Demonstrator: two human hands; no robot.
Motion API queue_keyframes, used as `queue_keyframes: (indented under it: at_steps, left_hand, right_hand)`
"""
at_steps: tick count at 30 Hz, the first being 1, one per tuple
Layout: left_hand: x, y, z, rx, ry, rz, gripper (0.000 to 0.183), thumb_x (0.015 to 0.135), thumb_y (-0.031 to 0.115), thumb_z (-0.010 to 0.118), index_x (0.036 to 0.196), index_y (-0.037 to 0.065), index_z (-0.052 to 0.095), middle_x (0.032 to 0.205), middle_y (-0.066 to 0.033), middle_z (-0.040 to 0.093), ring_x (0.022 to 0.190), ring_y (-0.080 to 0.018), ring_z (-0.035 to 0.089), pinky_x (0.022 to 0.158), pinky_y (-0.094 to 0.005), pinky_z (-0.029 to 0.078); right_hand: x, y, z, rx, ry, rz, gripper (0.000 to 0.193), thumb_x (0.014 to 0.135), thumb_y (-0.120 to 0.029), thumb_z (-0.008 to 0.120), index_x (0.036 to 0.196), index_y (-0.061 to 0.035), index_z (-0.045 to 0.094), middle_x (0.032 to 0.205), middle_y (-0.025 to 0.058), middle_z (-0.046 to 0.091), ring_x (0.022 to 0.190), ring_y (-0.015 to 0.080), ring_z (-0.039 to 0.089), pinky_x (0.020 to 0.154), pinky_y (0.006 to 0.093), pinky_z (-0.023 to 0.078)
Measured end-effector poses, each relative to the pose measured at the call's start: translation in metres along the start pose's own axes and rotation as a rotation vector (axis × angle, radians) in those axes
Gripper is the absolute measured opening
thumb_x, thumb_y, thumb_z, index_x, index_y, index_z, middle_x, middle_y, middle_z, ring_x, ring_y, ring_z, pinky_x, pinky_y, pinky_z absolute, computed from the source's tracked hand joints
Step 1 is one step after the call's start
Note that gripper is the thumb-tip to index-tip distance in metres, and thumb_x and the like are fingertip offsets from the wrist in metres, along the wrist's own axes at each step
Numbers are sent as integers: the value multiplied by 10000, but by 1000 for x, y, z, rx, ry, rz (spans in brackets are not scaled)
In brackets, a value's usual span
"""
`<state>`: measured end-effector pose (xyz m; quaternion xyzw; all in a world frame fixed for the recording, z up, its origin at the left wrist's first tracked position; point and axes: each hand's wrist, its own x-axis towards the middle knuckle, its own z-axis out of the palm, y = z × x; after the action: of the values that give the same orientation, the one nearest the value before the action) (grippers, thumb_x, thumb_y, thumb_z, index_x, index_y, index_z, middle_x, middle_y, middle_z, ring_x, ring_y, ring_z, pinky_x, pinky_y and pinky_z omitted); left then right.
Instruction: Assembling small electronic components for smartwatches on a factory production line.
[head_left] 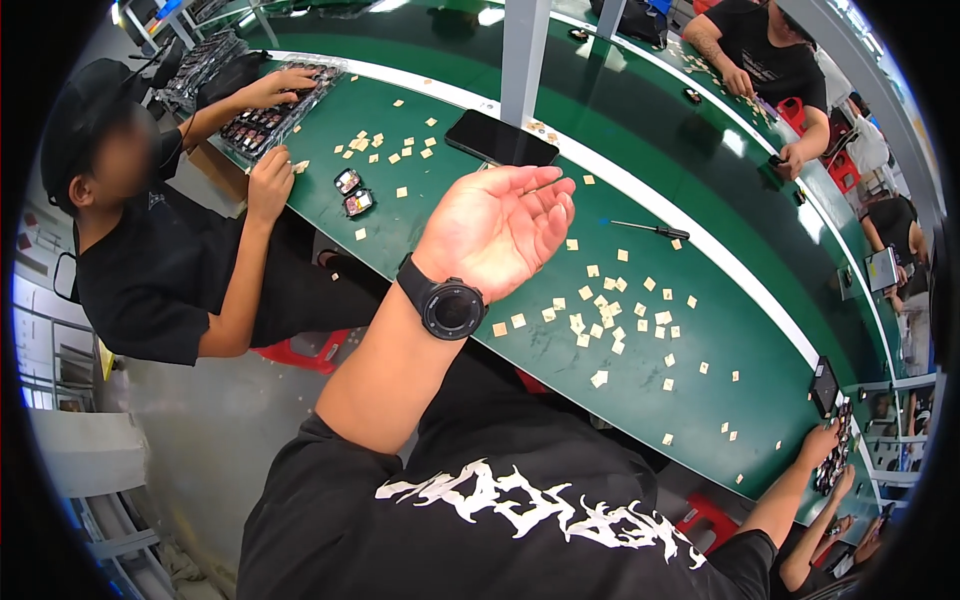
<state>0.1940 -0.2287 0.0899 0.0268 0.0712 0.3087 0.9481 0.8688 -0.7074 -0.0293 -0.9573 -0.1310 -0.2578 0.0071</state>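
My left hand [500, 222], with a black watch [453, 309] on its wrist, is raised over the green table [480, 390]. Its palm faces up, the fingers are loosely curved, and nothing lies in it. Far to the right, my right hand [822, 442] reaches to a tray of small dark cases [836, 462]; its fingertips are too small and partly hidden to make out. Many small cream square pieces [607, 310] are scattered between my hands. Beyond my left hand lies a black phone [500, 138].
A thin screwdriver [650, 230] lies near the white table edge strip. An opened small case [354, 193] sits left of my hand. At the left, a co-worker [150, 250] handles a tray of dark cases [262, 125]. A grey post [524, 60] rises beyond the phone. A black box [823, 386] stands far right.
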Motion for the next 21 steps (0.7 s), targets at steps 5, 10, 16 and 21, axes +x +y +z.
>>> queue_keyframes:
  at_steps: [5, 10, 16, 21]
  left_hand:
    - [0, -4, -6, 27, -43, -47, 309, 1056, 143, 450, 1233, -75, 577, 1112, -202, 674, 923, -271, 672, 798, -343, 622]
    - [-6, -44, 0, 624, 105, 138, 309, 1031, 227, 515, 1283, 60, 574, 1085, -65, 670, 823, -173, 603, 676, -315, 501]
    - [-44, -75, -35, 1068, 191, 309, 240, 1016, 204, 557, 1198, 48, 555, 870, -12, 561, 711, -99, 508, 529, -227, 395]
    - [-82, -132, -49, 1097, 21, -66, 158, 1029, 40, 515, 1128, -6, 629, 755, -58, 551, 617, -118, 481, 569, -248, 407]
  right_hand:
    - [22, 34, 8, 44, -72, -118, 354, 937, -152, 514, 1219, 14, 650, 1089, 320, 673, 1016, 493, 643, 872, 572, 498]
    - [-6, 26, 3, 33, -48, 78, 314, 945, -237, 572, 1144, -13, 666, 1092, 271, 682, 1020, 454, 660, 849, 556, 529]
    - [-15, -25, -26, 213, -6, 321, 385, 897, -143, 553, 1265, -39, 605, 1255, 243, 634, 1165, 422, 614, 992, 521, 489]
    - [-20, -17, -39, 273, 73, 461, 339, 865, -119, 660, 1204, -118, 651, 1221, 177, 601, 1050, 396, 653, 873, 495, 547]
